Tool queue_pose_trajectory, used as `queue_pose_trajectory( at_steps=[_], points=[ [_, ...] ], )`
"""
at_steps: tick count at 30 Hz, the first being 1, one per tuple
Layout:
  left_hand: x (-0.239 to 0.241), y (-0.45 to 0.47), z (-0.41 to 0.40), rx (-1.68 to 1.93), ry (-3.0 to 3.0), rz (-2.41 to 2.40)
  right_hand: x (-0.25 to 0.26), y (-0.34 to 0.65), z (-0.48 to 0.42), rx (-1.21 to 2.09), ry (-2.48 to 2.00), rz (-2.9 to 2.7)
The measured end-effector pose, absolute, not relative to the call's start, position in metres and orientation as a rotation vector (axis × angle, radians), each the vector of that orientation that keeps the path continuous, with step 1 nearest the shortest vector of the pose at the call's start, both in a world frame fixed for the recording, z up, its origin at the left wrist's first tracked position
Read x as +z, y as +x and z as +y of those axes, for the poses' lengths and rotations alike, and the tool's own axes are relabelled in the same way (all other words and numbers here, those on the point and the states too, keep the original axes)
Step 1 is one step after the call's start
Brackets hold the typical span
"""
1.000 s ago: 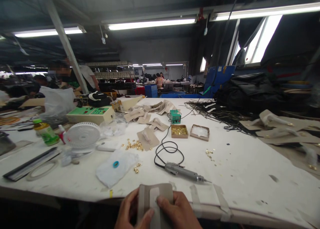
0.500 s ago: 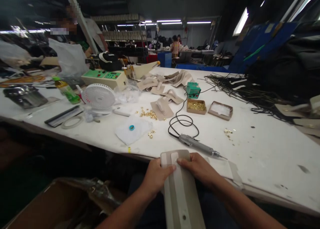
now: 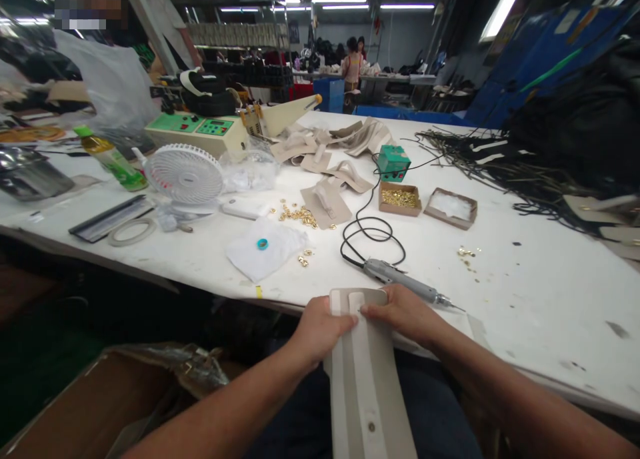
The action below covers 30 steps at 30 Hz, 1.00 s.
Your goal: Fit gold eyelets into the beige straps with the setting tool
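A long beige panel (image 3: 389,385) with a raised strip down its middle lies over my lap, its far end at the table edge. My left hand (image 3: 325,329) grips its left side with the thumb on top. My right hand (image 3: 400,312) grips the far right corner, thumb pressed on the strip near its end; any small part under that thumb is hidden. A dark round hole or fastener shows lower on the strip. Just beyond my right hand, a grey electric screwdriver (image 3: 407,284) lies on the table with its bit pointing right.
Gold metal pieces (image 3: 300,215) lie loose near a blue ring (image 3: 263,244). Farther back are a box of gold parts (image 3: 400,199), a green power unit (image 3: 393,162), beige pieces (image 3: 327,202) and a white fan (image 3: 184,175). An open carton (image 3: 115,392) stands at lower left.
The view has shifted slightly, and the panel appears a little farther right in it. Both hands keep their hold on the panel's far end.
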<state>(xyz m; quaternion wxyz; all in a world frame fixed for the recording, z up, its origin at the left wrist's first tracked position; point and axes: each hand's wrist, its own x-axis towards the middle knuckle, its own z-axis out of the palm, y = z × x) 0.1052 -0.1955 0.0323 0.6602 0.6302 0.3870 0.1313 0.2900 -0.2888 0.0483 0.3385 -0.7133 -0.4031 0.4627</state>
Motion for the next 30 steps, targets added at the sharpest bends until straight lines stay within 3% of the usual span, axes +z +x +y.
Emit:
queue_pose_trajectory(
  at_steps=[24,30],
  points=[
    [0.047,0.149,-0.141,-0.098,2.029,0.887,0.048,0.303,-0.262,1.166,-2.123,-0.997],
    [0.039,0.135,-0.141,0.151,2.306,0.795,0.047,0.302,-0.26,1.156,-2.149,-1.015]
  ],
)
